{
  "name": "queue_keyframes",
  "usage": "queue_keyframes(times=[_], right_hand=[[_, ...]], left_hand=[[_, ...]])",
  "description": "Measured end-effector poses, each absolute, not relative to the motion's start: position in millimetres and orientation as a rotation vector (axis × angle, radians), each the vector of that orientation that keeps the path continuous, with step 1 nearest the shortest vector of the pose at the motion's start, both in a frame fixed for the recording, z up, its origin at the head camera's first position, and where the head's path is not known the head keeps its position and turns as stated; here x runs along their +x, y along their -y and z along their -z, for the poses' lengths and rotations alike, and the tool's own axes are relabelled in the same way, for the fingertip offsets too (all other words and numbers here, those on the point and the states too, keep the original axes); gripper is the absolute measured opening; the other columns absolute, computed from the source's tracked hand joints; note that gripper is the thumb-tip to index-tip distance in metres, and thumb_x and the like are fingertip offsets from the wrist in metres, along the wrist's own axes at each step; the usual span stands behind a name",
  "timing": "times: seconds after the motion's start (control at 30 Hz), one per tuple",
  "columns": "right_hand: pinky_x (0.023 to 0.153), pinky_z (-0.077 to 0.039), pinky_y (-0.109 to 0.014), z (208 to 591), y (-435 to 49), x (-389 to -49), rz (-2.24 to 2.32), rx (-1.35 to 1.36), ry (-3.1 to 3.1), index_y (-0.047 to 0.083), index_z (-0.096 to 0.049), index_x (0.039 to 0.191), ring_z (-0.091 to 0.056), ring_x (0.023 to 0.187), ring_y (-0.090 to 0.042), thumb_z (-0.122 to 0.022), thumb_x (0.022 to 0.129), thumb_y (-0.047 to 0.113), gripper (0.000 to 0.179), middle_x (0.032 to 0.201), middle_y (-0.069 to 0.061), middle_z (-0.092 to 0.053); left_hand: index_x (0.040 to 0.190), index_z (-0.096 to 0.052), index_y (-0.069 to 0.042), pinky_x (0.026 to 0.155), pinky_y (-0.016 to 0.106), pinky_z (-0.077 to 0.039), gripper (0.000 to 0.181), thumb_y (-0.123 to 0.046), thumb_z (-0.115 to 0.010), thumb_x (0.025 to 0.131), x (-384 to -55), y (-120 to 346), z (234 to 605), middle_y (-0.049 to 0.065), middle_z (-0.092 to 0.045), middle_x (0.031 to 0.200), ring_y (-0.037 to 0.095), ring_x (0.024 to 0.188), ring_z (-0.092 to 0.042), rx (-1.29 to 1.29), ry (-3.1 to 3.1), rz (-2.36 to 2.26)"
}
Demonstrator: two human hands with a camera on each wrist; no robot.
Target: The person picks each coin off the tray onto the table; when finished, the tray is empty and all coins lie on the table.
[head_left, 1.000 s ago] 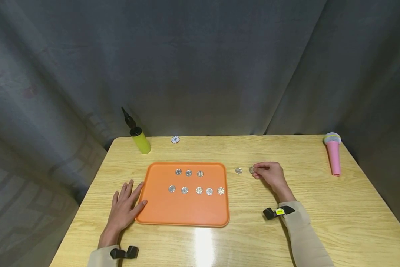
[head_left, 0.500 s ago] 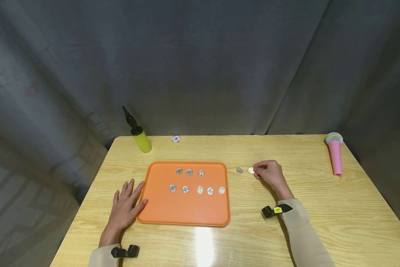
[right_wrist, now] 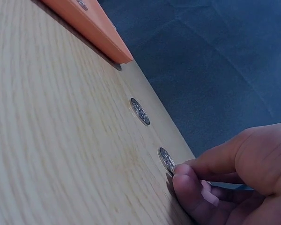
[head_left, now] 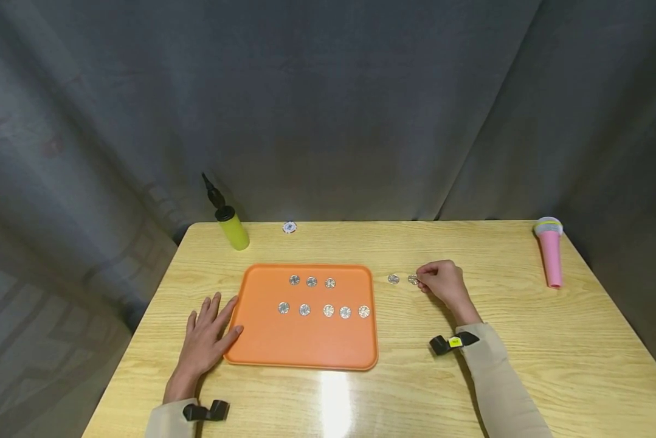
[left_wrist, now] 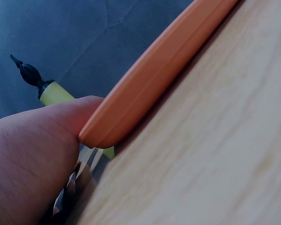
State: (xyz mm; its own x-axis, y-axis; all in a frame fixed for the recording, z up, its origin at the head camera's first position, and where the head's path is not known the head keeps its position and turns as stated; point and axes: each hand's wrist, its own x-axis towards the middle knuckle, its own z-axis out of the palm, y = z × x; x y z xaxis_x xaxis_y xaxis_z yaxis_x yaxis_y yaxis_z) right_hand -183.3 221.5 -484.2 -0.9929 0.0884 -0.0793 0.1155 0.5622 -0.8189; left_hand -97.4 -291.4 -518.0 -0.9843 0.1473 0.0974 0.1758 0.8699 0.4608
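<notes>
Thumb and finger of my right hand (head_left: pixel 442 285), nearly closed, pinched the rim of 1 coin (right_wrist: pixel 165 158) at the table (head_left: pixel 552 340), right of the tray's (head_left: pixel 300 350) far right corner, a 2nd coin (head_left: pixel 393 279) between; whether the pinched coin lay flat I couldn't tell. My left hand (head_left: pixel 203 340) spread at the tray's left edge, gripping nothing. A light rim pinch seemed best.

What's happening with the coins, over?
Right fingers pinching a coin. Left fingers touching orange tray. Another coin between that one and tray, nothing else.
</notes>
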Motion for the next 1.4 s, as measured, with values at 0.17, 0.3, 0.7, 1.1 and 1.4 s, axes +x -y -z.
queue_keyframes(times=[0.17,0.3,0.7,1.1,1.4], right_hand=[[0.054,-0.055,-0.019,483,-223,-183,1.451,0.176,-2.751,-0.012,-0.072,0.100,-0.064,0.059,-0.006,-0.060,0.093,0.000,0.018,0.079,-0.020,-0.074],[0.055,-0.055,-0.020,479,-222,-182,1.449,0.168,-2.775,-0.010,-0.072,0.101,-0.066,0.060,-0.008,-0.060,0.093,0.002,0.019,0.082,-0.022,-0.075],[0.054,-0.053,-0.020,461,-192,-184,1.432,-0.002,-2.802,-0.009,-0.073,0.101,-0.072,0.067,-0.023,-0.061,0.092,0.003,0.019,0.085,-0.023,-0.074],[0.057,-0.051,-0.022,451,-143,-190,1.440,-0.127,-2.753,-0.005,-0.075,0.099,-0.067,0.061,-0.015,-0.066,0.089,0.005,0.017,0.077,-0.015,-0.074],[0.057,-0.050,-0.023,452,-107,-192,1.363,-0.196,-2.755,-0.003,-0.076,0.098,-0.062,0.063,-0.011,-0.068,0.086,0.005,0.016,0.084,-0.014,-0.074]], left_hand=[[0.155,-0.040,-0.019,0.115,0.074,-0.007,0.067,-0.042,-0.061,0.096,-98,291,519,0.029,-0.023,0.163,0.054,0.151,-0.015,-0.259,2.980,0.739],[0.155,-0.040,-0.018,0.115,0.074,-0.007,0.067,-0.041,-0.061,0.096,-98,291,519,0.029,-0.024,0.163,0.054,0.151,-0.016,-0.264,2.979,0.731],[0.155,-0.040,-0.018,0.115,0.073,-0.008,0.065,-0.041,-0.059,0.098,-96,287,518,0.029,-0.024,0.163,0.054,0.151,-0.016,-0.259,2.983,0.735],[0.155,-0.041,-0.018,0.114,0.074,-0.008,0.065,-0.041,-0.060,0.097,-96,287,517,0.029,-0.025,0.163,0.054,0.150,-0.017,-0.264,2.977,0.731],[0.154,-0.041,-0.017,0.114,0.074,-0.008,0.066,-0.041,-0.060,0.096,-96,288,516,0.029,-0.025,0.162,0.055,0.150,-0.017,-0.261,2.977,0.736]])
